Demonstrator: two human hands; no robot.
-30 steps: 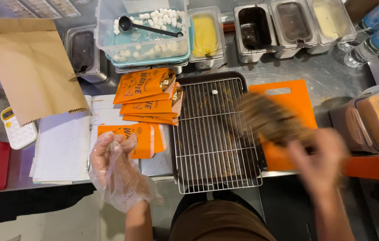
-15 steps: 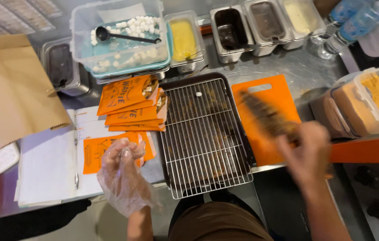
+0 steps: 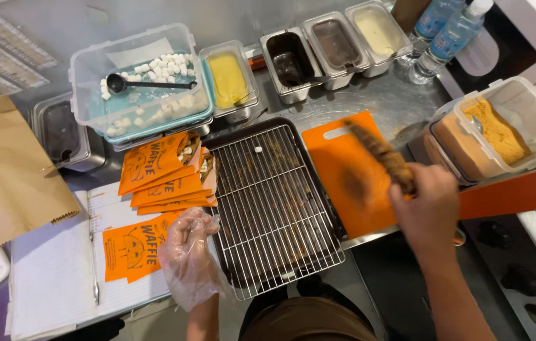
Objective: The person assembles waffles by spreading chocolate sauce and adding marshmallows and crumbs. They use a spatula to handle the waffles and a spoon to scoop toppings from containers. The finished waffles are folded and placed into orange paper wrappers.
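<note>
The right hand (image 3: 429, 208), bare, grips a brown, motion-blurred waffle (image 3: 381, 155) over the orange board (image 3: 337, 164); its far end is hard to make out. The left hand (image 3: 187, 259), in a clear glove, hangs loosely curled and empty at the rack's (image 3: 268, 202) near-left corner, beside an orange sleeve (image 3: 130, 247).

Blurry waffle, stuff chopped off at the edges

Motion-smeared brown waffle piece (image 3: 381, 155), lower end buried in the right hand (image 3: 429, 211). Brown paper bag (image 3: 9, 170) clipped at left, water bottles (image 3: 447, 31) at top. Dark tub (image 3: 59, 129) contents unreadable.
</note>
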